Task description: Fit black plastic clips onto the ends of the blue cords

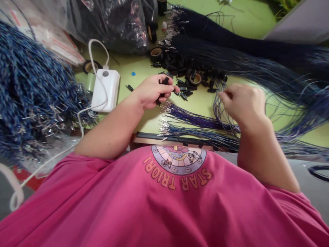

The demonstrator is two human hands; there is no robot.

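My left hand (156,90) is closed around several small black plastic connector housings (163,82), which poke out between the fingers. Apart from it, on the right, my right hand (243,103) has its fingers curled in by a strand of thin wires (218,99); whether it pinches anything is hidden. Between and beyond both hands lies a heap of loose black connector housings (180,67). Nearer my body, a bundle of purple wires (187,114) and a bundle of blue wires (195,132) stretch to the right, their silvery metal-tipped ends pointing left.
A white power bank (113,91) with a white cable stands left of my left hand. Twisted blue wires (38,79) are piled at far left. Dark wire bundles (231,48) cross the back right. Rolls of black tape (156,54) and a plastic bag (110,24) sit behind.
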